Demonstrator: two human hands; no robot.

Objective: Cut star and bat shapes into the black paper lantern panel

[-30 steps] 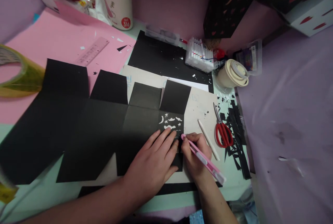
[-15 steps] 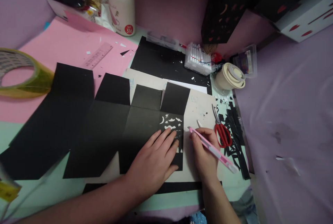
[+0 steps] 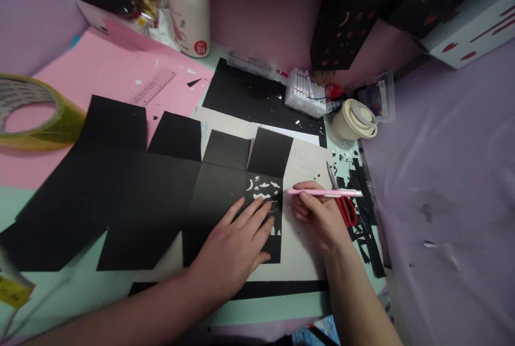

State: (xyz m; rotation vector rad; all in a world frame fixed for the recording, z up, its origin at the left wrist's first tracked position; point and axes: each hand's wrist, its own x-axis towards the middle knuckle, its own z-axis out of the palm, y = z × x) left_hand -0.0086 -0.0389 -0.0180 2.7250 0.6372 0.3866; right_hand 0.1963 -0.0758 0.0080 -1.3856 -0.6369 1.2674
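Here's your left hand [image 3: 233, 241], fingers spread and grasping nothing, laid on the black card [image 3: 169, 190] that sprawls away toward ten o'clock! Cut-outs [image 3: 262, 196] sit at that hand's one o'clock. Toward two, your right hand [image 3: 319, 217] pinches the pink cutter [image 3: 332, 193], tip aimed at nine, right by the card's edge; touching, I can't tell. Red scissors [image 3: 349, 211] peek out at three.

- The head view looks forward and down at the desk [image 3: 241, 308] from above and behind the left grip [image 3: 237, 241] and right grip [image 3: 322, 220].
- It sits close: both forearms [image 3: 148, 308] enter from the bottom edge.
- Beyond the left grip, it reaches the bottle [image 3: 187, 13].
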